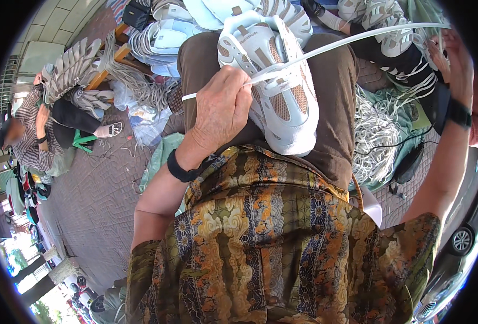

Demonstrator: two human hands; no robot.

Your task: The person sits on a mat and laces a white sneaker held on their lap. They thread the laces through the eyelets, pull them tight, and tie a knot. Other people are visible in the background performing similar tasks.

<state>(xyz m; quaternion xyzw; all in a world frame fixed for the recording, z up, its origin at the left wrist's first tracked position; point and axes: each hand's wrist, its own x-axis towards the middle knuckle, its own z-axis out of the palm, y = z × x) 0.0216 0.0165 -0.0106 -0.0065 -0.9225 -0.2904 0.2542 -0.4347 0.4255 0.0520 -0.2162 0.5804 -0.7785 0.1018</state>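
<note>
Head view: one white sneaker [294, 100] with tan mesh panels [279, 107] sits upper centre on ribbed brown trousers [333, 81], apparently leaving both hands free, the left hand [223, 105] clenched on a flat, smooth white lace [352, 40] and the right hand [456, 59], upper right, gripping its far length, presumably for tension.

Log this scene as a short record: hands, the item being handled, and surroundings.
Left hand: fingers closed on a white lace, over the shoe's left side
Right hand: out at far right, where the lace runs; grip unclear
Shoe: white and tan, on the lap
Trousers: brown
Lace pile: white, right of the knees
Co-worker: seated at left, beside grey shoe parts
</note>
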